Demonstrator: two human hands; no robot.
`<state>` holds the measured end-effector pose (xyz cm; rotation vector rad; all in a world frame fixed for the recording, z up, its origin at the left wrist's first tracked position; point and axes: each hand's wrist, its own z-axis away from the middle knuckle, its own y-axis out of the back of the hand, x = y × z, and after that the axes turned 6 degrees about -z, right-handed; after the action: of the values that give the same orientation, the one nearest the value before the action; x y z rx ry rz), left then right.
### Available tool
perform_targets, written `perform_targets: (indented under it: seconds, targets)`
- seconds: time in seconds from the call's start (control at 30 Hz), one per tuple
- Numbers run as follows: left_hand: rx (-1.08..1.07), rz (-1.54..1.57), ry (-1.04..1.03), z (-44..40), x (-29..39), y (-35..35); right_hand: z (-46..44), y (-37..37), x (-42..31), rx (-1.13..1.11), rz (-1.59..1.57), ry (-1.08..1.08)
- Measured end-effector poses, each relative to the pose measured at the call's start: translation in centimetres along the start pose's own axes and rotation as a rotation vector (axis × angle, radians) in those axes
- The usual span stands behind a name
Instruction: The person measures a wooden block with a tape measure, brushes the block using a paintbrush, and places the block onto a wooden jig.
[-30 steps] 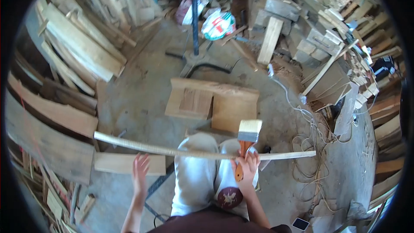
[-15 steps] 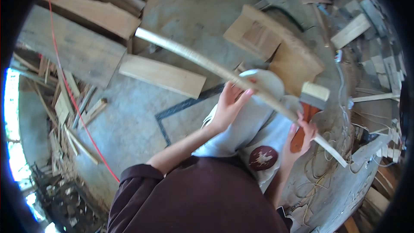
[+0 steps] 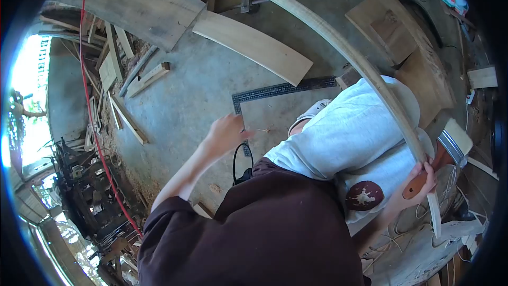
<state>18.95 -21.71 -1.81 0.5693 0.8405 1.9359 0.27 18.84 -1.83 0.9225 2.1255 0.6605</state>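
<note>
The floor (image 3: 185,100) was grey and smooth-looking, with some stains, and sawdust (image 3: 132,175) was lying near its left part. At the left edge there was a bright opening (image 3: 29,79), and strong white daylight came through it. Beside this opening stood a grey upright panel (image 3: 64,95), perhaps a piece of wall. To the right of the panel, scrap wood (image 3: 109,69) was lying in a loose heap. Below, a dark tangle of metal parts (image 3: 74,180) filled the corner. The upper right side was more shadowed.
</note>
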Motion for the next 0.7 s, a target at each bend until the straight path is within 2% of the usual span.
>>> perform_targets:
  seconds: [0.07,0.13,0.23,0.33,0.7]
  targets:
    - [-0.634,-0.017,0.126,1.1,-2.3,0.1,0.0,-0.2,0.3,0.012,-0.008,0.04]
    - [-0.845,0.246,0.148,3.1,-3.9,-2.5,0.0,-0.2,0.4,0.013,-0.003,0.051]
    - [-0.911,0.488,0.081,4.4,-3.8,-4.5,0.0,-0.4,0.2,0.033,-0.015,0.048]
    - [-0.928,0.512,-0.004,4.0,-4.2,-5.1,-0.1,-0.6,0.5,0.056,0.009,0.1]
    - [-1.0,0.601,0.086,5.0,-4.1,-5.3,-0.3,-0.5,-0.2,0.057,-0.029,0.082]
